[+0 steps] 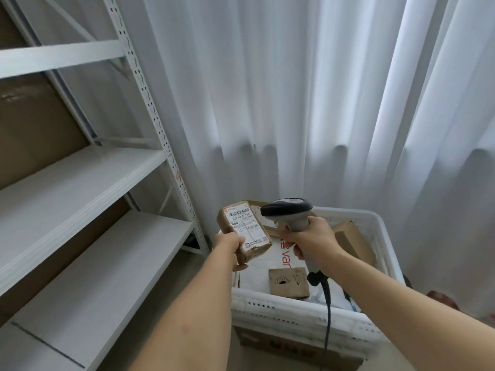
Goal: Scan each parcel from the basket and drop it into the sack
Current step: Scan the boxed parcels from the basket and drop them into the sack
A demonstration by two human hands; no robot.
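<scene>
Left hand [232, 250] has its fingers wrapped round a small brown parcel [245, 231], label up, held over the near-left corner of the white basket [300, 314]. Right hand [308, 242] grips the scanner [290, 212] handle, its head right beside the label. More parcels sit in the basket.

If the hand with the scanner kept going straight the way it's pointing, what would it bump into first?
Most likely the small brown parcel held in the left hand. The right hand aims the scanner leftward at its label, close by. Depth is hard to judge from one view.
</scene>
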